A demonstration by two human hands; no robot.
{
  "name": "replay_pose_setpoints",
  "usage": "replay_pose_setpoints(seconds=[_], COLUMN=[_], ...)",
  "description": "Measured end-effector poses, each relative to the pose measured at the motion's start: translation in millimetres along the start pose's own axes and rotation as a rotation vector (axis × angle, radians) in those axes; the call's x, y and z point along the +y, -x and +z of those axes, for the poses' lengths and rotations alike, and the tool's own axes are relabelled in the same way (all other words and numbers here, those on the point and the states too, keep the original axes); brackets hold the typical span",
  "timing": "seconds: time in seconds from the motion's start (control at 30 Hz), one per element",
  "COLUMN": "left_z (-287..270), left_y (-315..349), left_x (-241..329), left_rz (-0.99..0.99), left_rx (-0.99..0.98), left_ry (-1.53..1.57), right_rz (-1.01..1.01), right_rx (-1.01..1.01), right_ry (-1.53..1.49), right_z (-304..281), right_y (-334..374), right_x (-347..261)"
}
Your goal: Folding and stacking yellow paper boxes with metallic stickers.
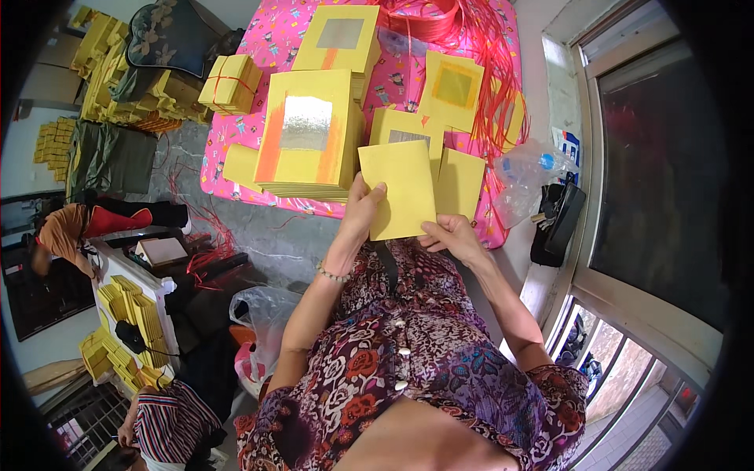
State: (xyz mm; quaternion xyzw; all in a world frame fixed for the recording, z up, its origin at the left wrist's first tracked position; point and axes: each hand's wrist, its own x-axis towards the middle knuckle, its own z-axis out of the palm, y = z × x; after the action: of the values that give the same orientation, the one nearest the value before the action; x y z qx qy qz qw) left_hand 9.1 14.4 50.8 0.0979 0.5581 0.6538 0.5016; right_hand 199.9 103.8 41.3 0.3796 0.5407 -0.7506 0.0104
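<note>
Step in hand, as judged: handling one yellow card (402, 188), held up by both hands. A next move would seem to call for both grips acting together, as the card looks light and apt to bend.

Left to right:

Co-workers, two: one in a brown sleeve (67, 229), one in a striped shirt (181, 420); both well left of the left grip.

Tied bundle (228, 86), one: yellow, red string across it; beyond and left of the left grip, on the pink surface (271, 33).

Tall stacks, two: silver panel on each top; near stack (271, 125) just beyond the left grip, far stack (338, 39) farther beyond.

Left grip (364, 202), one: closed on the card's left edge, thumb on top.

Yellow card, one: plain face showing, between the two grips.

Right grip (451, 235), one: pinching the card's lower right corner.

Other yellow pieces (462, 184), four visible, overlapping: beyond the right grip.

Red strips (491, 47), one bunch, strands uncountable: far beyond the right grip.

Clear plastic item (522, 177), one, bag or bottle unclear: right of the right grip.
</note>
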Motion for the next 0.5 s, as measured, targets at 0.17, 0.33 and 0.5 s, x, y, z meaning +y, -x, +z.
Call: replay_pose_setpoints(seconds=[0.17, 0.33, 0.5], left_z=[-0.9, -4.9, -8.4], left_y=[1.3, 10.4, 8.1], left_x=[-5.6, -9.6, -21.2], left_rz=[0.06, -0.034, -0.103], left_rx=[-0.015, -0.187, -0.196], left_ry=[-0.097, -0.338, -0.347], right_rz=[0.024, -0.124, -0.198], right_rx=[-0.026, 0.169, 0.163], right_ry=[0.083, -0.11, -0.163], right_z=[-5.0, -17.3, -13.4], right_y=[-2.6, -18.0, -18.0], right_x=[-0.9, -6.3, -6.7])
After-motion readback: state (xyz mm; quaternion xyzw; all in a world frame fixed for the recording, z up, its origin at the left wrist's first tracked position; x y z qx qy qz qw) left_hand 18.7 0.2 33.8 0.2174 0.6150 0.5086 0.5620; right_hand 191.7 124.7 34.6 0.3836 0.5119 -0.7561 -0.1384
